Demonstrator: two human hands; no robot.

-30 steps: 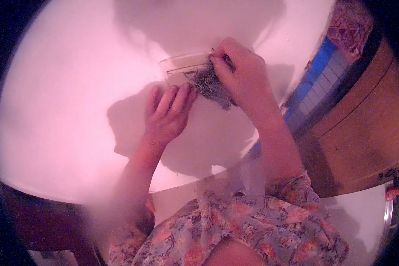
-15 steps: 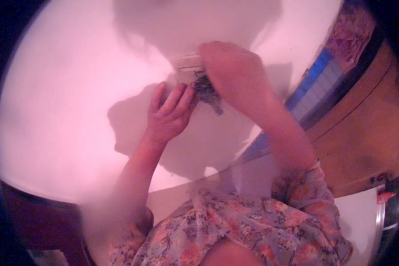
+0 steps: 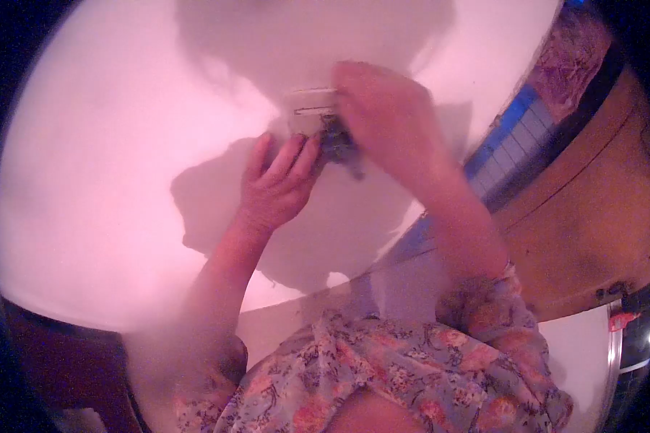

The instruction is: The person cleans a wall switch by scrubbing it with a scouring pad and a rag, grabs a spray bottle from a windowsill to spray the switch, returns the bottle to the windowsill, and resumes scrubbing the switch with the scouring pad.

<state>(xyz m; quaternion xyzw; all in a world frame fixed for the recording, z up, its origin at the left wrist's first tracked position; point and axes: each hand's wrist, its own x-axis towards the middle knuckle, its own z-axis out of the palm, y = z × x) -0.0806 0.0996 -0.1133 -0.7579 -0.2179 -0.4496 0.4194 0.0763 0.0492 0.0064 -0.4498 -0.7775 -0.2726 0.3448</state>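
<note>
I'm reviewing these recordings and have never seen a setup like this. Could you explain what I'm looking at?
There is no machine here: a person works bare-handed, and every picture comes from one camera on their head, looking down. On a broad white surface lies a small pale piece with dark lines, beside a dark bundle too blurred to name. The left hand has its fingertips at the pale piece's near edge. The right hand is over the dark bundle; its grip is hidden. A brown surface shows at the right.

worktop (image 3: 108, 195): smooth, matt | shirt (image 3: 412, 361): patterned cloth, matt | dark piece (image 3: 337, 143): rough, material unclear | film (image 3: 572, 61), beyond worktop's upper right edge: crinkled plastic
</note>
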